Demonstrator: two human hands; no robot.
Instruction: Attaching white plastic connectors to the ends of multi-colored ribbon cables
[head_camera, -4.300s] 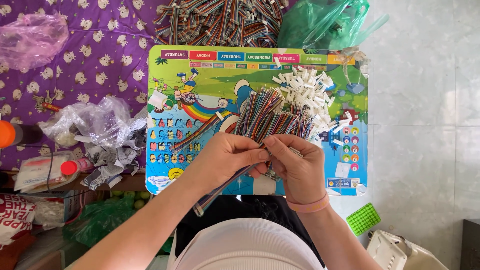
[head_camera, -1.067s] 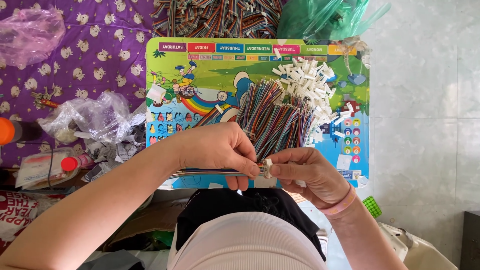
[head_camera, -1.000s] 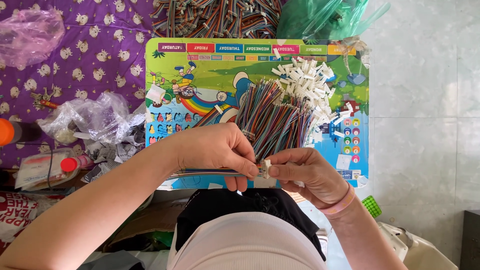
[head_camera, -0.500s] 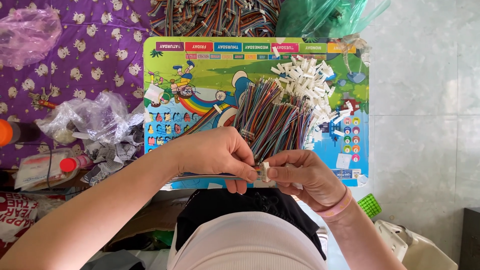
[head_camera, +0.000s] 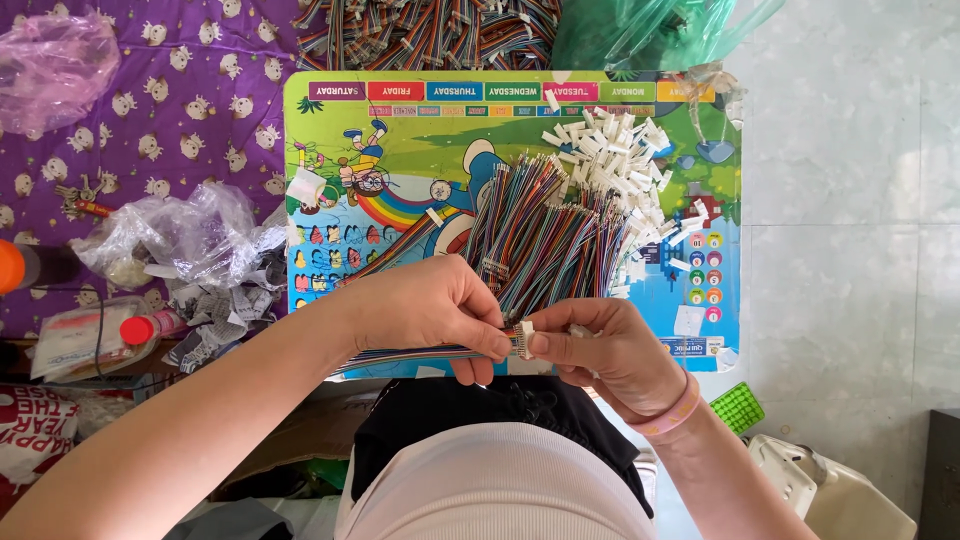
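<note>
Both forearms angle inward; left hand (head_camera: 430, 310) and right hand (head_camera: 610, 350) meet fingertip to fingertip, each grip pinched closed, thumbs on top.

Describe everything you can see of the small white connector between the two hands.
The white connector is a tiny, pale, plastic-looking block, pinched between the fingertips of the left hand and the right hand. It sits at the end of a flat multicoloured ribbon cable running leftward under the left hand. It is held just above the near edge of the colourful printed board. Fingers hide most of it, so pins or slots cannot be made out.
</note>
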